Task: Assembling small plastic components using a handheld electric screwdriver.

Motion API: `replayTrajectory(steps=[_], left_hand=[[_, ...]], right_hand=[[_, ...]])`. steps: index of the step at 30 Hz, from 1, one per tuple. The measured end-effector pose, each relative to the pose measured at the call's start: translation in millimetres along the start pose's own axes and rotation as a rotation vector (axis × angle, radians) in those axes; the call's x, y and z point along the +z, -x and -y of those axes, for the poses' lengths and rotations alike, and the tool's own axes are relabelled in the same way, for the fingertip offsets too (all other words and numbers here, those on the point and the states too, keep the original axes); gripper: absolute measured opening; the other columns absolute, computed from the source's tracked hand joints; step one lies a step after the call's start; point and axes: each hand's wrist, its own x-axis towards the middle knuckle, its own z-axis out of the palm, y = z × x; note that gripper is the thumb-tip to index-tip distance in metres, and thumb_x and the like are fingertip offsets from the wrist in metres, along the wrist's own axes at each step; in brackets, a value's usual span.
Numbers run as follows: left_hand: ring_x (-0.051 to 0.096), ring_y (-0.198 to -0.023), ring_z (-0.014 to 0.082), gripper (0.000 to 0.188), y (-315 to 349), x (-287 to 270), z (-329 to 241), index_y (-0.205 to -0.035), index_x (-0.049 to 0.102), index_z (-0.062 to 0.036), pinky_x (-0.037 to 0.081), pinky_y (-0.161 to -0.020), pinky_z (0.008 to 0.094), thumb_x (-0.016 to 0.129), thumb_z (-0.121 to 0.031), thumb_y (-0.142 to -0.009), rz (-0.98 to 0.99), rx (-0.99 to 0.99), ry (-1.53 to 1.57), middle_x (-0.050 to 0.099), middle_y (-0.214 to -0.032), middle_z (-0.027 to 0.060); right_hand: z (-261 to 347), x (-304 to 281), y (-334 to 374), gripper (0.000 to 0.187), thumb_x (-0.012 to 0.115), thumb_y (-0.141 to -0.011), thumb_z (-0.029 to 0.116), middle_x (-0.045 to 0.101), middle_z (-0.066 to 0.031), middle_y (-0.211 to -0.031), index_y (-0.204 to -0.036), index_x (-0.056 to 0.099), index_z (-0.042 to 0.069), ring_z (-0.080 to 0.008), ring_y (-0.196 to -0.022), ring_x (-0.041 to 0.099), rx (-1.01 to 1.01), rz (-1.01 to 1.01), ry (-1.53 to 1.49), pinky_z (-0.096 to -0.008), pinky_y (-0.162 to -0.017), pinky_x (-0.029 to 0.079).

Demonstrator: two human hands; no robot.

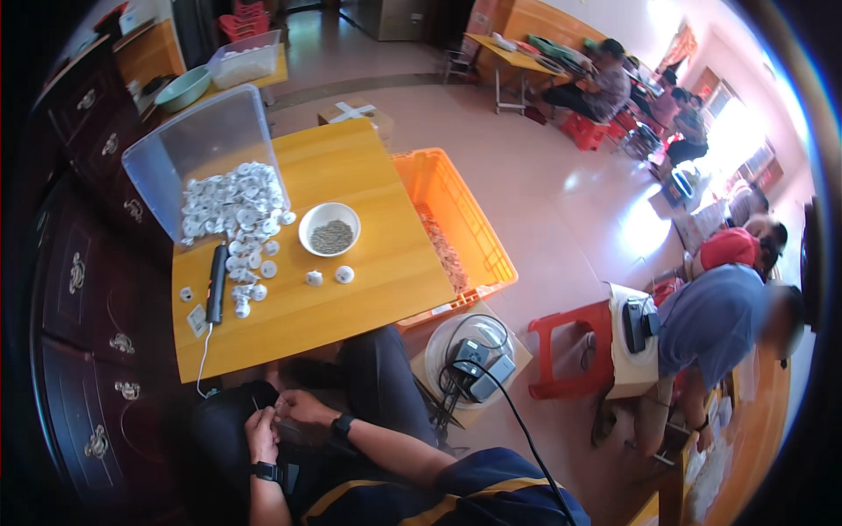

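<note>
My left hand (261, 436) and my right hand (303, 409) are close together over my lap, below the table's near edge. The left fingers are closed on something thin that sticks up from them, too small to name. My right fingers pinch at the same spot, and what they hold is hidden. On the wooden table (351, 180), a white bowl (329, 210) holds small metal pieces that look like screws. Many round white plastic parts (232, 202) spill from a tipped clear bin (197, 131). A black corded stick-shaped tool (217, 285) lies beside them. Two white parts (329, 276) sit apart.
An orange crate (487, 232) with small copper-coloured pieces stands right of the table. Near my right knee, black power adapters (482, 368) and cables lie on a clear round lid. Dark drawers (88, 289) line the left. A red stool (566, 351) and several people are at the right.
</note>
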Motion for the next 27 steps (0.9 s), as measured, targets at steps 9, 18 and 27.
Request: replayTrajectory(steps=[9,18,27], left_hand=[[0.039,-0.043,0.0034,0.011,9.0,3.4,-9.3,-0.091,0.063,-0.0063,0.028,-0.038,0.0206,0.063,-0.016,-0.096,0.029,0.062,0.008,0.062,-0.073,0.0002],[0.038,-0.045,0.0034,0.006,7.0,-4.7,-14.4,-0.097,0.062,-0.0069,0.028,-0.039,0.0195,0.062,-0.013,-0.096,0.112,-0.024,0.148,0.057,-0.074,-0.0008],[0.037,-0.046,0.0032,0.007,12.0,-7.6,-15.7,-0.098,0.059,-0.0088,0.03,-0.04,0.0192,0.06,-0.015,-0.098,0.201,-0.025,0.175,0.055,-0.076,-0.0011]], right_hand=[[7.4,-3.1,1.9,0.009,0.062,-0.096,0.013,0.066,-0.0017,-0.076,-0.091,0.064,0.006,-0.0064,-0.062,0.055,0.065,0.077,-0.424,-0.0209,-0.057,0.043],[9.2,-6.0,0.7,0.007,0.062,-0.096,0.013,0.067,-0.0022,-0.079,-0.093,0.062,0.006,-0.0063,-0.066,0.056,0.076,0.211,-0.613,-0.0198,-0.059,0.043],[6.5,-4.4,-0.2,0.009,0.063,-0.097,0.016,0.068,0.0006,-0.082,-0.093,0.062,0.008,-0.0058,-0.067,0.06,0.234,0.256,-0.752,-0.017,-0.057,0.045]])
